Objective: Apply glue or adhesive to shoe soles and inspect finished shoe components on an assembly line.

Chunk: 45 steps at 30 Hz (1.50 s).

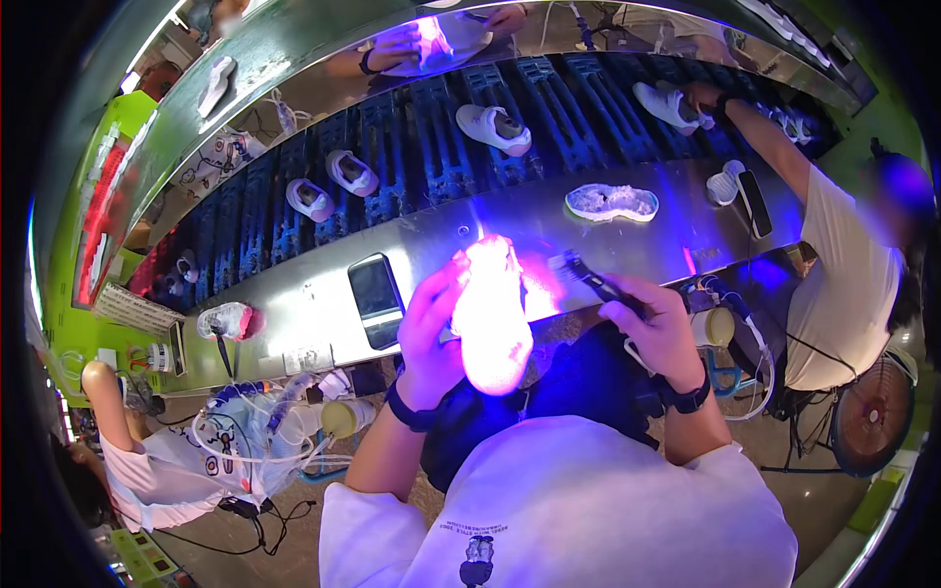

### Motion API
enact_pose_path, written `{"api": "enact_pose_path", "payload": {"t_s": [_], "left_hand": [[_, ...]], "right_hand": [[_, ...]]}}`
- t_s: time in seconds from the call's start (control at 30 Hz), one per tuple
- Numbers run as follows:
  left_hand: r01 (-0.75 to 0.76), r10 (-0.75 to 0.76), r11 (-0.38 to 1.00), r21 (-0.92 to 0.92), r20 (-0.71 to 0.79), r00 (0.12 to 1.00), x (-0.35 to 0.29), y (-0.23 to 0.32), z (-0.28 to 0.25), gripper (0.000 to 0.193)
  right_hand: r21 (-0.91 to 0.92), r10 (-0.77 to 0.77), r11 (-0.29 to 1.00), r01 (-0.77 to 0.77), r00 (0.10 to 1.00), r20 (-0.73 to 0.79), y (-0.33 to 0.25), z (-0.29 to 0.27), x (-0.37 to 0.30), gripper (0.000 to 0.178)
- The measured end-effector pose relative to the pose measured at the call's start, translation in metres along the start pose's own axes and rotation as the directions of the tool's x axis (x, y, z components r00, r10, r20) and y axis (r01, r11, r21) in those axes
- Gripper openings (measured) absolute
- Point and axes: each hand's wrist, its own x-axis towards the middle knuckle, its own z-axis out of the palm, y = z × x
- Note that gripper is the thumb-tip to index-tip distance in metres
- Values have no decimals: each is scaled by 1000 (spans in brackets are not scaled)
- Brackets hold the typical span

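Observation:
My left hand [431,318] grips a shoe [495,328] upright in front of me, toe end toward my body. Strong white and violet light washes out the shoe's surface, so its details are lost. In my right hand [655,328] is a brush [603,281] with a dark handle, its bristles pointing left. A small gap separates the bristles from the shoe. Beyond the brush, a loose shoe sole [613,203] with a whitish inner face lies on the metal bench [431,235]. Left of the shoe lies a dark-screened phone [377,300].
A slatted blue conveyor [412,147] runs behind the bench, carrying several shoes, among them a white one [493,128]. On the right, a person's hand [702,98] touches another shoe [668,108]. Another person [176,470] is at the left. A fan [872,414] stands at the right.

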Motion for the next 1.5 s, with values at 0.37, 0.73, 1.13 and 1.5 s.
{"api": "enact_pose_path", "payload": {"t_s": [0.37, 0.73, 1.13, 1.5], "left_hand": [[-328, 260, 920, 216, 290, 921, 9, 24, 1, 36], [-342, 240, 914, 216, 391, 889, 19, 12, 18, 35], [-293, 152, 902, 318, 402, 903, 19, 8, 19, 35], [-182, 62, 907, 379, 307, 950, 11, 21, 26, 51]], "right_hand": [[-201, -166, 964, 172, 985, 44, -21, -2, 15, 35], [-230, -168, 956, 182, 982, 83, 14, -18, 26, 34], [-42, 80, 996, -73, 976, 203, 31, -34, -12, 32], [-12, 101, 995, -101, 968, 228, 12, -41, -7, 35]]}}
